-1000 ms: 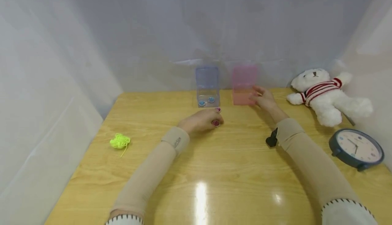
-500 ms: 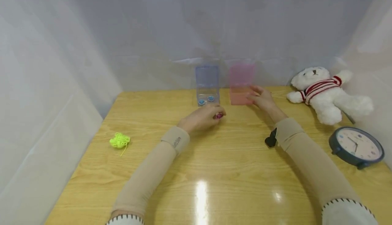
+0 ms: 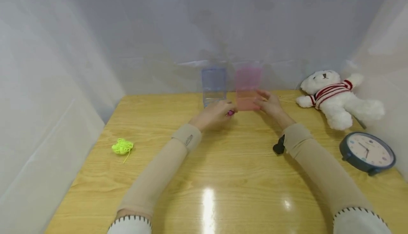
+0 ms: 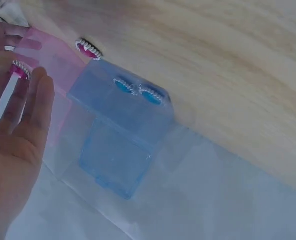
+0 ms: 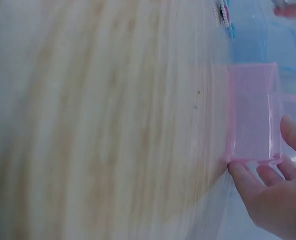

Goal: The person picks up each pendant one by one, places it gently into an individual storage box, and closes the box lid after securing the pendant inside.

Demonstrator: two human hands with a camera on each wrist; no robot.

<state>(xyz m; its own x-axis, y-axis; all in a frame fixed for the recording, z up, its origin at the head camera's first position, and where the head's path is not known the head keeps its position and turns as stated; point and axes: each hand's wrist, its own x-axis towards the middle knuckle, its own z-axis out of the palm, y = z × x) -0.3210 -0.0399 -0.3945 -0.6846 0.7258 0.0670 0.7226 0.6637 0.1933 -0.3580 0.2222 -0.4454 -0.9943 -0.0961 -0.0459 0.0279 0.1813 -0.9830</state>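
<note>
My left hand (image 3: 214, 114) pinches an oval pink gem with a beaded silver rim (image 4: 21, 70) between thumb and fingers, close to the pink box. A second pink gem (image 4: 89, 49) lies on the table by the corner of a clear blue box (image 4: 120, 97); my left hand hides it in the head view. The blue box stands with its lid up and has two blue beaded gems (image 4: 138, 91) in it. My right hand (image 3: 272, 107) holds the right side of the clear pink box (image 5: 253, 112), fingers along its side wall and thumb at its rim. The pink lid is raised.
A bundle of yellow-green cord (image 3: 122, 146) lies at the left. A white teddy bear (image 3: 331, 89) in a striped sweater and a round dark-blue clock (image 3: 367, 152) lie at the right. White sheeting (image 3: 153, 50) rises behind the boxes at the wooden table's (image 3: 178, 198) back edge.
My right hand has slid the pink box left, nearer the blue box. My left hand has moved forward and right with the pink gem, and now covers the blue box's front.
</note>
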